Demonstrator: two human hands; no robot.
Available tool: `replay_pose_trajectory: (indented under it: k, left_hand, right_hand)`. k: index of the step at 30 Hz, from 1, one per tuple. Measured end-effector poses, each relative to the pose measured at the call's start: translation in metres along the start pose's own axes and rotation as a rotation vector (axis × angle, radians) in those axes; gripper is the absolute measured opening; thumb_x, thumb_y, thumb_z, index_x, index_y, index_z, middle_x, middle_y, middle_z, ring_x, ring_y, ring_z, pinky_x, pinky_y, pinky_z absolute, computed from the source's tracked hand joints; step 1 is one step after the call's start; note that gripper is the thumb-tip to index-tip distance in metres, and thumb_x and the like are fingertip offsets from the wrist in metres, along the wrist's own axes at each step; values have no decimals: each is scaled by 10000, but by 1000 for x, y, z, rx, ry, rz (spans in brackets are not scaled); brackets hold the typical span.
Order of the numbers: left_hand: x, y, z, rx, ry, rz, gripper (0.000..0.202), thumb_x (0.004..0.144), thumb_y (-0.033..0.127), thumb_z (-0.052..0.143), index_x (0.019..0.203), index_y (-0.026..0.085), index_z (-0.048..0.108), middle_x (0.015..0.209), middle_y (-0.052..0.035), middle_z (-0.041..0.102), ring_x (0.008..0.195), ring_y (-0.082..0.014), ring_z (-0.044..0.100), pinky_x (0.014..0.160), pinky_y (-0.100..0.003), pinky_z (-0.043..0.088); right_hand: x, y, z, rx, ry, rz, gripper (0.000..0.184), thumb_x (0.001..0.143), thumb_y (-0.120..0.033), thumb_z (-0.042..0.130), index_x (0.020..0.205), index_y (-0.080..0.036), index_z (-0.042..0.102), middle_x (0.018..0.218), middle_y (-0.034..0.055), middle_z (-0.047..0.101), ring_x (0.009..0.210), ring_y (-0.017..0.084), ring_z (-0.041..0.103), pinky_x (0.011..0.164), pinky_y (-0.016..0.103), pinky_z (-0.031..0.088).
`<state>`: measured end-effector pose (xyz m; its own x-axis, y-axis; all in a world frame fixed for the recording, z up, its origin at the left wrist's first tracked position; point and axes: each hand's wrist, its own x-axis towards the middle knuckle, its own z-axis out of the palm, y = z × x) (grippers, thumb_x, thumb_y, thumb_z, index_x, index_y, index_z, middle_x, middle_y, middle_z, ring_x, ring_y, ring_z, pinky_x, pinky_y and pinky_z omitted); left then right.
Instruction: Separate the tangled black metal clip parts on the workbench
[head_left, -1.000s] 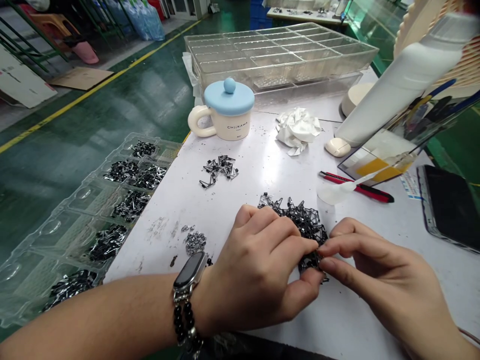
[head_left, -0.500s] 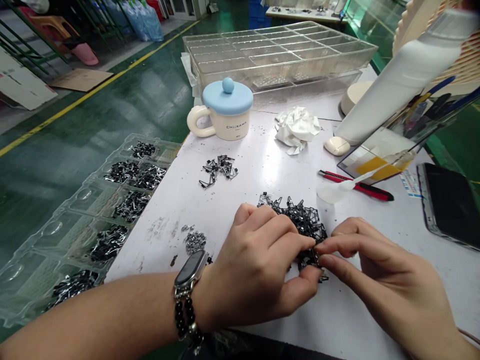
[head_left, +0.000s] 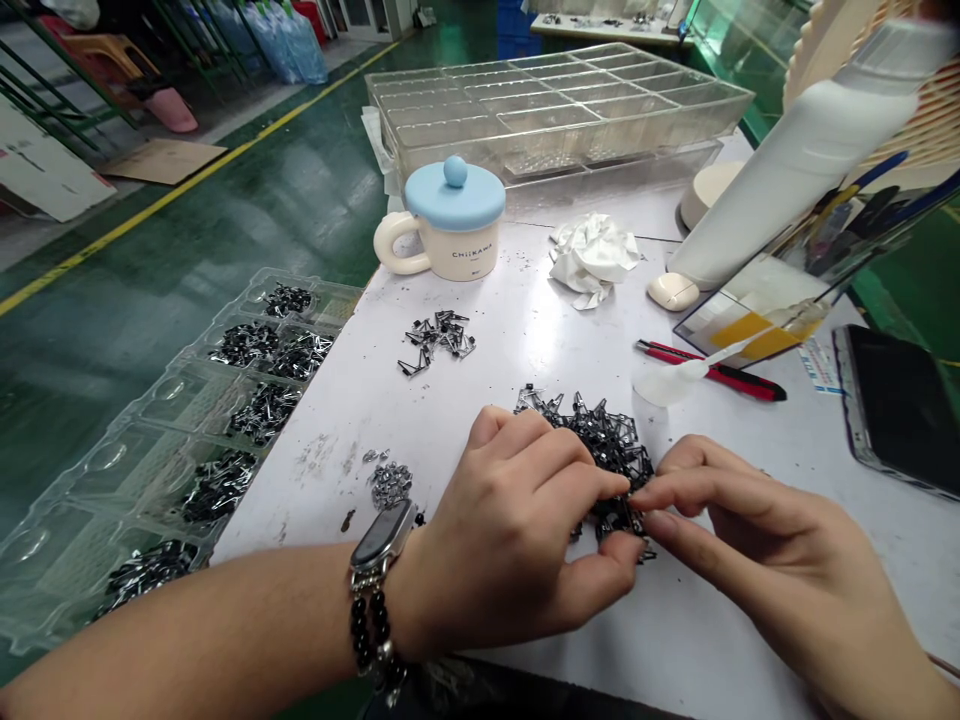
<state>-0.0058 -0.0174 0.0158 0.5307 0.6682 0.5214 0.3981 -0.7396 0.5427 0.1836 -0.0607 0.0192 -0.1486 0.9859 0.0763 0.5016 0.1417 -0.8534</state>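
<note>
Over the near side of a heap of small black hinged-looking parts (head_left: 611,435), my left hand (head_left: 529,520) is closed, its index finger and thumb curled toward each other. My right hand (head_left: 772,550) comes from the right with thumb and fingers pinched, the tips meeting those of my left hand. Whatever lies between the fingertips is too small and too covered to make out; dark bits of the heap show behind them. Left of my left hand lies a little pile of shiny metal pieces (head_left: 391,485). Farther off is a smaller group of black parts (head_left: 439,338).
A lidded mug (head_left: 461,235), crumpled tissue (head_left: 592,255), red cutter (head_left: 750,383), white spoon (head_left: 667,383), phone (head_left: 904,405) and leaning white bottle (head_left: 802,160) stand or lie around the table. Clear divided trays (head_left: 450,135) are at the back; another tray (head_left: 169,400) with black parts sits left.
My right hand has shifted very slightly at the fingertips. My left hand stays in the same place, and the piles look unchanged.
</note>
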Motion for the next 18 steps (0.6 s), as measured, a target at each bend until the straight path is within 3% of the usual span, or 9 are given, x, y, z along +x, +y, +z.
replay_pose_trajectory:
  k: [6, 18]
  left_hand:
    - [1, 1, -2, -57, -46, -69, 147, 710, 227, 678, 807, 117, 687, 715, -31, 650, 725, -194, 569, 691, -379, 371]
    - [3, -1, 0, -137, -130, -136, 149, 696, 241, 705, 805, 145, 670, 699, -15, 637, 728, -177, 564, 711, -357, 386]
  right_hand:
    - [-1, 0, -2, -17, -27, -1, 37, 852, -277, 599, 867, -302, 622, 758, -40, 539, 711, 54, 546, 612, 172, 433]
    - [-4, 0, 1, -218, 22, -163, 130, 844, -172, 572, 925, -270, 594, 780, 1, 547, 779, 133, 513, 639, 294, 400]
